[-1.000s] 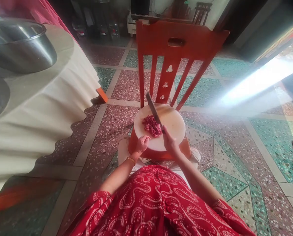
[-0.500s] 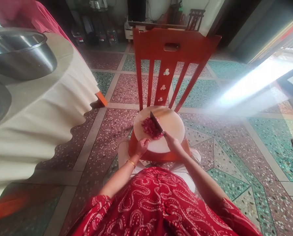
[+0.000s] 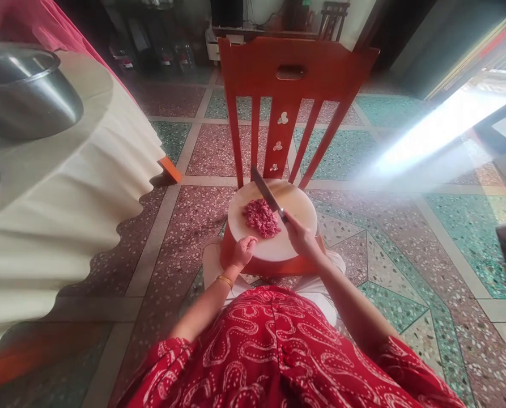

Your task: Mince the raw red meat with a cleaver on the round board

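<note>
My right hand is wrapped round the handle of a kitchen knife. Its dark blade slants up and to the left, raised above a round pale cutting board. On the board lies a heap of chopped red meat, just left of the knife. My left hand is curled closed at the board's near left edge, close to the meat. Whether anything is inside those fingers is hidden.
The board sits on the seat of a red-brown wooden chair, its slatted back facing me. To the left, a cloth-covered table carries a large steel pot. Patterned stone tiles make up the floor. Bright light enters from the right.
The knife has come up off the meat, its tip now higher and farther from me. My left hand stays at the board's edge. The camera view has shifted slightly.
</note>
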The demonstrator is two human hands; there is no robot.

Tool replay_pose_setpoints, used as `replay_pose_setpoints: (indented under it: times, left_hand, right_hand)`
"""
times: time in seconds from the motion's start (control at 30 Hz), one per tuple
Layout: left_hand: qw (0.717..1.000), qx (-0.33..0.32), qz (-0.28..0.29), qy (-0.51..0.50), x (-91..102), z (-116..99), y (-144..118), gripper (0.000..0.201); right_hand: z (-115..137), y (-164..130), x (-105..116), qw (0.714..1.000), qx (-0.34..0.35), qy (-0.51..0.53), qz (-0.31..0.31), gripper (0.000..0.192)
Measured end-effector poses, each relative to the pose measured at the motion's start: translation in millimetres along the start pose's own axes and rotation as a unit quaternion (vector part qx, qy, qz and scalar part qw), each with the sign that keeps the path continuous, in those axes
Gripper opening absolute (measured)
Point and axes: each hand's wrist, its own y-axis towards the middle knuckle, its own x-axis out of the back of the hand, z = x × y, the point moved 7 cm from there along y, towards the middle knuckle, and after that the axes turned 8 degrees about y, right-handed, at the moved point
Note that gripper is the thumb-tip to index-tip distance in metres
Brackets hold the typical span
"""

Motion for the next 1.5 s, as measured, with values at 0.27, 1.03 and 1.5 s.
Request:
replay_pose_setpoints:
  times: [0.27,1.03,1.5]
  left_hand:
    - [1.000,0.006,0.000,-0.001,0.2,0.3,-2.1,0.019]
    - [1.000,0.014,0.006,-0.005,0.0,-0.5,-1.9,0.019]
    - [1.000,0.004,0.009,0.007,-1.6,-0.5,-0.9,0.020]
  right_hand:
    - [-19.8,-0.8,-9.6,0.997,-0.058,-0.031,0.038,0.042]
    - [-28.9,1.7,4.5,0.996,-0.071,-0.047,0.030,0.043]
    - [-14.0,11.0,23.1,0.999,-0.014,-0.027,-0.031,0.046]
